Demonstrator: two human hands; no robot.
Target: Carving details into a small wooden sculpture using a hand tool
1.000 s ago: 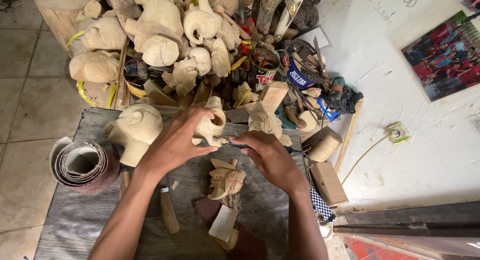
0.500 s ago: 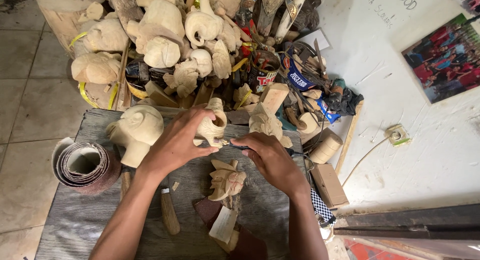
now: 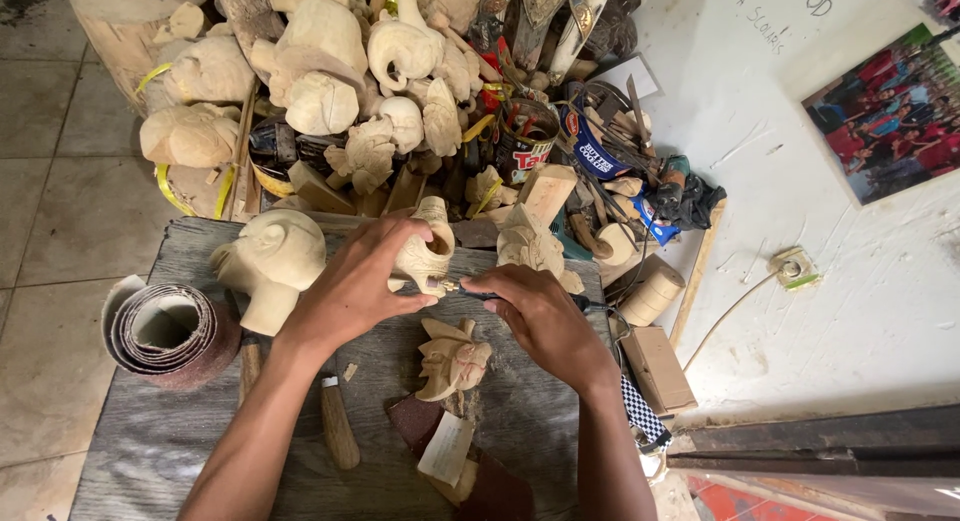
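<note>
Left hand grips wooden carving, right hand clasps small tool; tool could slip into fingers.

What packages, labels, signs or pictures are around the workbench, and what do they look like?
Tin can: behind the carving, round, red and white label.
Blue packet: right of the can, crumpled, white print.
Photo print: on the white surface, far right, people in red.
Cardboard box: right bench edge, small, brown.

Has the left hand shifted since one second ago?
No. The left hand still grips the small carving beside the large head carving, same spot.
</note>
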